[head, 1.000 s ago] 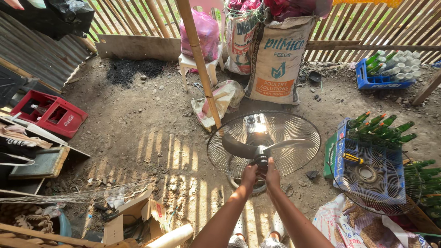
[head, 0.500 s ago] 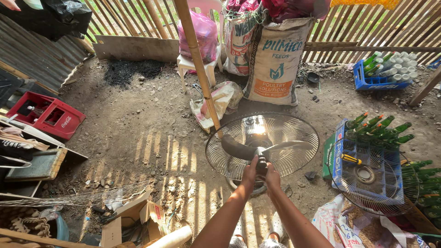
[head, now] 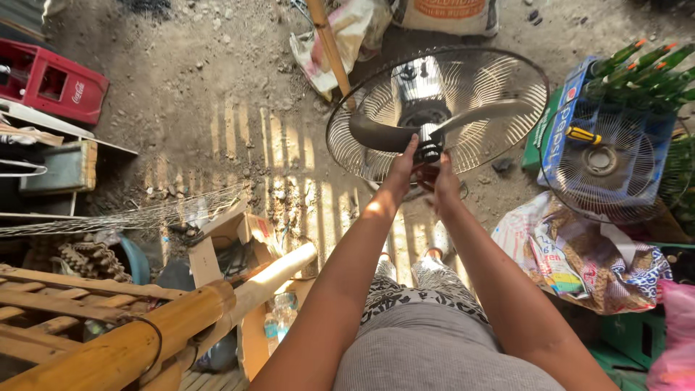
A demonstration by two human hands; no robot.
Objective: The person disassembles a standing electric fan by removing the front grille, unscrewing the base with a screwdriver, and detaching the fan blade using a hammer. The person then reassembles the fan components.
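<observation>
Both hands, left (head: 400,170) and right (head: 443,182), close their grip on the hub (head: 430,150) of one fan (head: 437,112), steadying it where it stands on the dirt floor (head: 203,101). Two blades (head: 384,134) show. Right of the fan, one loose grille (head: 615,163) leans on a blue crate (head: 561,123).

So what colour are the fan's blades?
The fan blades look dark grey, seen in the head view.

shiny wire metal fan guard (head: 499,87), matt plastic blade (head: 380,134), rough dirt floor (head: 188,101)
</observation>
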